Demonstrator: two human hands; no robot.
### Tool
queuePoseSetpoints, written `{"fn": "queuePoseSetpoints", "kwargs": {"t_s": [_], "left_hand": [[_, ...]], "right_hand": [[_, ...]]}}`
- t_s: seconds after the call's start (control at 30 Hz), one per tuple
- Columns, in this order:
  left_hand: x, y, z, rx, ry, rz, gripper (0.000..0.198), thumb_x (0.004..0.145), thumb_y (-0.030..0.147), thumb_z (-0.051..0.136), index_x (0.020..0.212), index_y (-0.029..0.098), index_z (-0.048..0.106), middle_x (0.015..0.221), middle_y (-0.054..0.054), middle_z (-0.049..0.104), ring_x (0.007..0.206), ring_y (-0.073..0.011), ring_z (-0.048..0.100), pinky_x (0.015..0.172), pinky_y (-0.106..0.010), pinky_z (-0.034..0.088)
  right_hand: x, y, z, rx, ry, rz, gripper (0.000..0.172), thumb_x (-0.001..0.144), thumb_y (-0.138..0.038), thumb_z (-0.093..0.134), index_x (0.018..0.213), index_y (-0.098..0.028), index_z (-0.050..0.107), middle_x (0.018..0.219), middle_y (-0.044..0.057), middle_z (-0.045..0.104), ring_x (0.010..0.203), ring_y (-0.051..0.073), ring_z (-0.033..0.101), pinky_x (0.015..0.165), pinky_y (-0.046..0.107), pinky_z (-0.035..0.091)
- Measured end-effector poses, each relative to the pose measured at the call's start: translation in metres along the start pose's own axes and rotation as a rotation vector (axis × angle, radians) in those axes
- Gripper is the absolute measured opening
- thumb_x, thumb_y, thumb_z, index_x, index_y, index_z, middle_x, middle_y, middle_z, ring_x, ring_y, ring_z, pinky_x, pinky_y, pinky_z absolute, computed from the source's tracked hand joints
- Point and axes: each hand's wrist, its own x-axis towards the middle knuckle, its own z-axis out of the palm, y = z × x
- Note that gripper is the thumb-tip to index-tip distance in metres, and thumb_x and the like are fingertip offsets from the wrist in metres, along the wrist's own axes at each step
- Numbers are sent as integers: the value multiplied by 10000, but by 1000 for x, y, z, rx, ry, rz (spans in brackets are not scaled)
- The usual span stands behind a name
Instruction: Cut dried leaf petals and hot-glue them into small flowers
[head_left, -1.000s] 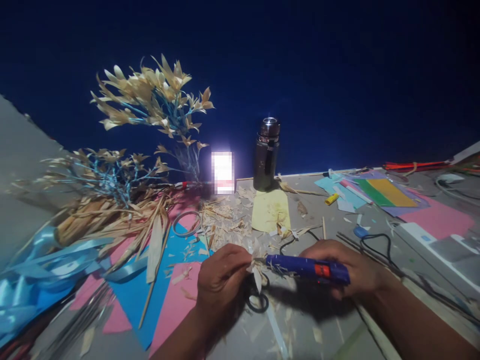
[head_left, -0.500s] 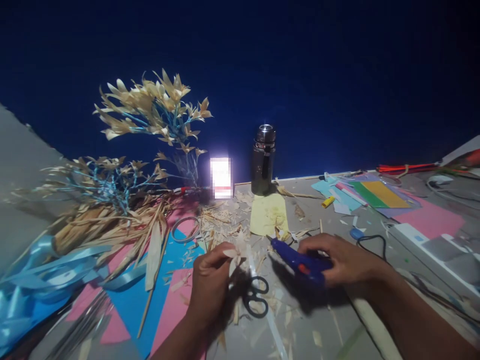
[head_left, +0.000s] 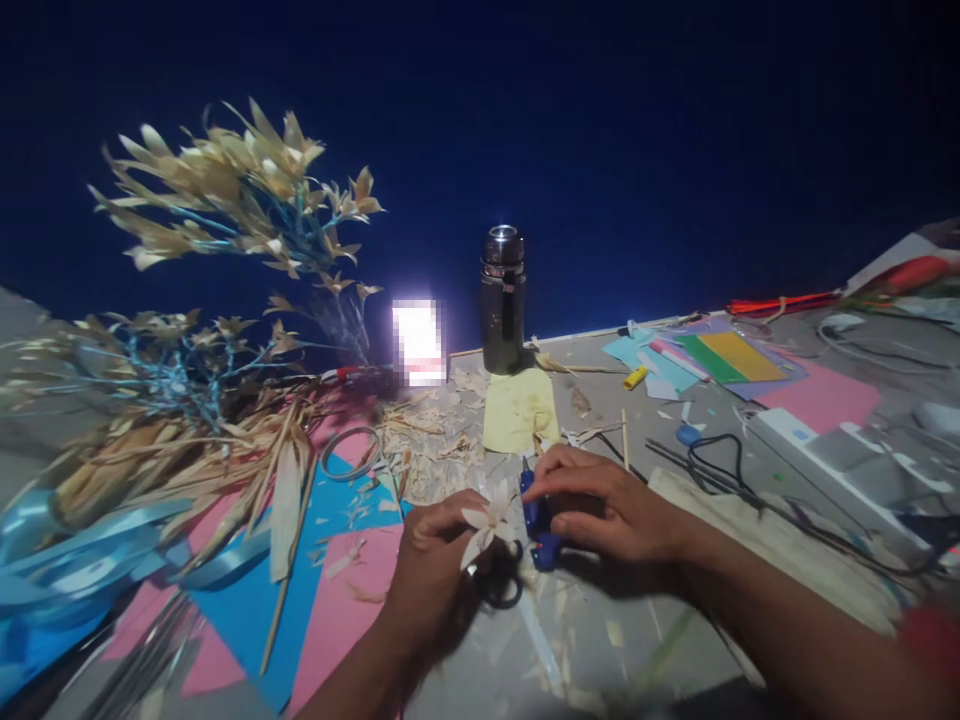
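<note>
My left hand [head_left: 442,550] pinches a pale artificial flower [head_left: 491,525] with pointed petals, held above the table. To its right, a blue hot glue gun [head_left: 538,550] points away from me, its dark nozzle toward a yellow paper. My right hand [head_left: 600,505] has its fingertips on the gun's body, the thumb close beside it. Black-handled scissors [head_left: 504,592] lie under the flower, partly hidden by it and my left hand. A translucent strip [head_left: 540,640] lies nearer to me.
Flower branches [head_left: 247,200] with blue stems stand at the left above dried husks [head_left: 247,450] and blue ribbon [head_left: 142,530]. A flask [head_left: 502,310] stands at the back beside a bright blurred rectangle [head_left: 420,340]. A white power strip [head_left: 825,480] and cables lie right.
My right hand has brought the glue gun left toward the flower and turned it to point away. The flower stays in my left hand. The whole view has shifted slightly.
</note>
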Motion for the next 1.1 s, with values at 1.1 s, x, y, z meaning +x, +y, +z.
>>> {"fn": "queuePoseSetpoints", "kwargs": {"t_s": [1.1], "left_hand": [[-2,-8,5,-20,21,-163,248,608,274,942,623,149,728,559,26,555,494,-77,455,482,-204,365]], "right_hand": [[-1,11,25,598,36,132,444,861,-503,786,1143,-160,782,1039,88,656,770,142,570,679,279,465]]}}
